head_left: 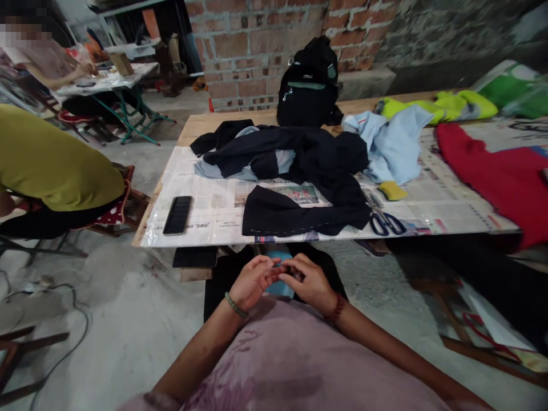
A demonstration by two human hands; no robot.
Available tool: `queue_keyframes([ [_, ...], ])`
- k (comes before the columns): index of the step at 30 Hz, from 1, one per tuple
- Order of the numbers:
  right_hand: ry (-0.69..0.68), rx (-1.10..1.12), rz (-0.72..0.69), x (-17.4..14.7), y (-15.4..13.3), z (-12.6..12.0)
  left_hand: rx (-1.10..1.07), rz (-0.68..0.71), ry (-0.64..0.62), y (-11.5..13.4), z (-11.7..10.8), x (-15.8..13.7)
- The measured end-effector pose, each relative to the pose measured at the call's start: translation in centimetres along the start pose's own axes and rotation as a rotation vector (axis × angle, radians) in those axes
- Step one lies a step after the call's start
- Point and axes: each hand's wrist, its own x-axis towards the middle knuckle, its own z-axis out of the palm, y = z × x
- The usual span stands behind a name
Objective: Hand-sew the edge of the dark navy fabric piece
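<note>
Head view: the left hand (256, 278) and right hand (311, 279) met at bent fingertips, though whether they pinched anything I could not tell. Beyond both hands, on the desk (185, 130), lay the dark cloth (323, 157), seemingly soft, light and limp, likely best held by its stitched near edge.

1. Left hand (254, 281), right hand (315, 283): fingertips close together above the lap; anything pinched too small to tell
2. Cloth (299, 220): black, bunched at back, flatter flap near table (188, 130) front; broken line of pale stitches along near edge
3. Scissors (381, 213): flat, right of flap, dark blue handles toward front edge
4. Blue thing (280, 289): in lap, partly hidden behind hands, kind unclear
</note>
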Motion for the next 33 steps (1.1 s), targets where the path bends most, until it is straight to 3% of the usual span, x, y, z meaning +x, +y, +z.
queue_keyframes([
  [5,0.002,0.080,0.052,0.7,0.4,1.4,0.087,0.021,0.042,-0.5,0.2,0.0],
  [11,-0.010,0.472,0.443,0.7,1.4,1.2,0.174,-0.012,0.064,-1.3,0.0,0.0],
  [14,-0.044,0.621,0.553,0.6,1.7,1.1,0.267,-0.004,0.049,-2.1,-0.3,0.3],
  [18,-0.044,0.687,0.596,0.6,1.8,0.9,0.361,0.018,0.047,-2.7,-0.8,0.7],
  [33,0.072,0.766,0.581,1.7,3.2,-0.8,0.350,-0.018,0.073,-2.4,-1.5,0.1],
])
